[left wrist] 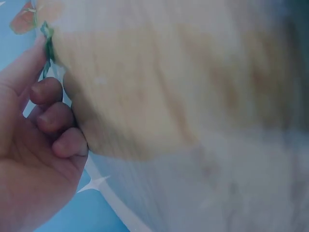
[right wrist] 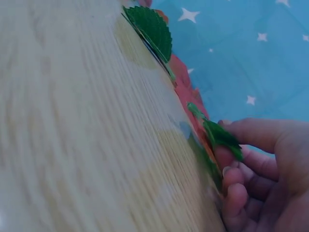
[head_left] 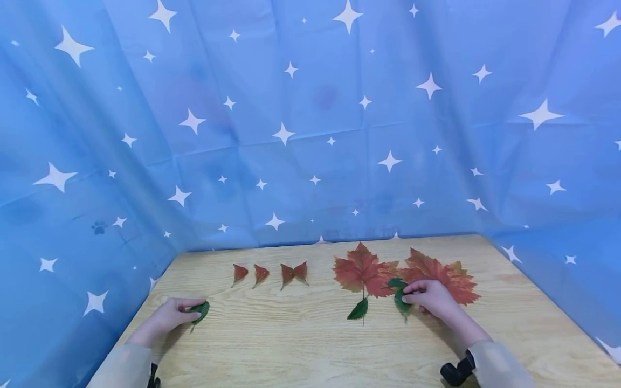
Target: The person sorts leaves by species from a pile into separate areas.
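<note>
Pinches a green leaf [head_left: 203,310] in the left hand [head_left: 171,314], near small red leaves [head_left: 260,274]. Pinches a second leaf [head_left: 400,303] in the right hand [head_left: 434,299], beside maple leaves [head_left: 364,269].

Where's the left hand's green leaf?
In the head view, the green leaf is on the left, pinched by the left hand, down-left of the leftmost small red leaf.

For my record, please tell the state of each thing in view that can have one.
Left hand: pinching.
Left green leaf: pinched.
Right hand: pinching.
Right green leaf: pinched.
Middle green leaf: lying unheld.
Left maple leaf: spread open.
Right maple leaf: spread, partly covered.
Small red leaves: lying unheld.
Star-print backdrop: creased.
</note>
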### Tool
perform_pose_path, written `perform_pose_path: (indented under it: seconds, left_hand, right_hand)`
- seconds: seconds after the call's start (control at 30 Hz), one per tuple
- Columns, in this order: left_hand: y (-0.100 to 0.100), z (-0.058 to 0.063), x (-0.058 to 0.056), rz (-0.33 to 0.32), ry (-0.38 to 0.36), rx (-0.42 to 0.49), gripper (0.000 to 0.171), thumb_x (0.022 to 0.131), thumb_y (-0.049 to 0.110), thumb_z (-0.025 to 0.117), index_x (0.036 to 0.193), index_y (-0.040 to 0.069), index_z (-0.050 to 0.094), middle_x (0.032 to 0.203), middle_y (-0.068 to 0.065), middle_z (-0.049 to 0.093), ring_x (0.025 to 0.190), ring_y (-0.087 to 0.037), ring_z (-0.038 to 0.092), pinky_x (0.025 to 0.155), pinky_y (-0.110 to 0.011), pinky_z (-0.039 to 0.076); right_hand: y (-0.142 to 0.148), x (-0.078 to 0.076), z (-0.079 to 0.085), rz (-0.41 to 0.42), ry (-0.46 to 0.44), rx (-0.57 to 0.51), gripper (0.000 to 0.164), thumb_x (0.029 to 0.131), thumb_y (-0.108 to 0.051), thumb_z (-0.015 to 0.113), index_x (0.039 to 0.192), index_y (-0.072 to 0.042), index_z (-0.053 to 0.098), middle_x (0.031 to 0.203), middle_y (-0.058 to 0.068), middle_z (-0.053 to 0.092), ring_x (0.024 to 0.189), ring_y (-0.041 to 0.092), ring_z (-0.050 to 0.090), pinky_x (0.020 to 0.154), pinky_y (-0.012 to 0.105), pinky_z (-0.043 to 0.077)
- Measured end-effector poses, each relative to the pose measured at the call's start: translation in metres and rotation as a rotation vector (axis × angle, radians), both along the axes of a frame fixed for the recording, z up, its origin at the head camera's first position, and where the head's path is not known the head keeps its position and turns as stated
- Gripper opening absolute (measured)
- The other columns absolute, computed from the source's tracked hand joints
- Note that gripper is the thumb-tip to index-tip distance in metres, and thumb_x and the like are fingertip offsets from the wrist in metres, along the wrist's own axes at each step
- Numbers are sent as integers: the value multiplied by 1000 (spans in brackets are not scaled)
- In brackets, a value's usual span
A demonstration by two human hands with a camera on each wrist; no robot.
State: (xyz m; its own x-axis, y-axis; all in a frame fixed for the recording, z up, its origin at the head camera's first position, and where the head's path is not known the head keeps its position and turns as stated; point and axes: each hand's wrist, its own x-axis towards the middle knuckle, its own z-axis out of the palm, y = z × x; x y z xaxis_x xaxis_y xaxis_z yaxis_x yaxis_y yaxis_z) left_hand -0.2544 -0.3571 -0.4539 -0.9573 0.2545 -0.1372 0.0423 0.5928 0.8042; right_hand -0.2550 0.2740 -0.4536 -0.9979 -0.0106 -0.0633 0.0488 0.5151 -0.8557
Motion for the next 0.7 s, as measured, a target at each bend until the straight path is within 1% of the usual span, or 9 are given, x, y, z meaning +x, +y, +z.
perform_pose_path:
  seconds: [0.13, 0.3, 0.37, 0.43, 0.47, 0.53, 0.63, 0.67, 0.7]
  left_hand:
    - [-2, 3, 2, 1, -17, -17, 53, 91, 18, 69, 135, -6, 53, 139, -32, 44, 129, -48, 38, 94, -47, 46]
    - [-3, 6, 3, -26, -30, -30, 55, 91, 18, 69, 137, -5, 51, 141, -34, 39, 131, -49, 33, 96, -48, 44]
    - [-3, 7, 4, -37, -42, -27, 55, 91, 17, 69, 138, -6, 49, 142, -35, 37, 131, -50, 32, 97, -50, 43]
    - [-4, 8, 4, -32, -58, -22, 57, 91, 17, 69, 138, -5, 49, 143, -35, 36, 132, -49, 32, 98, -50, 41]
    - [-5, 8, 4, -30, -65, -17, 57, 91, 17, 69, 139, -5, 48, 143, -35, 36, 131, -48, 34, 97, -49, 42]
    - [-6, 8, 3, -27, -65, -20, 57, 91, 18, 70, 139, -5, 48, 143, -35, 36, 130, -47, 35, 97, -47, 42]
    - [-7, 6, 3, -38, -60, -14, 58, 91, 18, 70, 139, -5, 48, 144, -35, 35, 131, -47, 34, 97, -45, 43]
    - [-6, 6, 2, -47, -56, -12, 58, 91, 18, 70, 139, -5, 47, 143, -35, 35, 128, -47, 37, 94, -43, 44]
    - [-6, 5, 2, -50, -54, -15, 59, 90, 19, 70, 139, -5, 48, 144, -34, 35, 131, -47, 35, 95, -42, 44]
  right_hand:
    - [-5, 0, 9, 41, 10, 2, 25, 85, -15, 74, 103, 1, 68, 69, 5, 56, 50, 15, 43, 44, 28, 38]
    - [-17, -2, 26, 76, 35, 47, 24, 85, -16, 74, 102, -1, 68, 74, 5, 58, 51, 14, 40, 47, 30, 39]
    - [-23, -4, 34, 90, 39, 54, 24, 85, -16, 74, 103, -1, 68, 74, 5, 58, 51, 14, 39, 47, 30, 38]
    - [-29, -6, 40, 109, 51, 60, 24, 85, -16, 73, 104, -1, 69, 77, 5, 60, 54, 15, 41, 48, 30, 39]
    - [-32, -7, 42, 116, 57, 62, 24, 85, -16, 73, 104, -1, 69, 78, 5, 61, 56, 16, 43, 49, 30, 40]
    - [-38, -9, 47, 131, 71, 68, 23, 85, -16, 74, 103, -1, 69, 79, 5, 61, 59, 18, 47, 51, 32, 42]
    - [-48, -11, 52, 149, 83, 61, 22, 84, -16, 75, 101, -2, 70, 81, 5, 63, 67, 19, 55, 58, 37, 48]
    - [-52, -11, 53, 156, 84, 55, 22, 84, -16, 75, 100, -2, 70, 82, 5, 63, 70, 19, 56, 61, 38, 49]
    - [-56, -11, 54, 163, 85, 47, 22, 84, -16, 76, 100, -1, 70, 83, 5, 64, 72, 20, 58, 63, 39, 50]
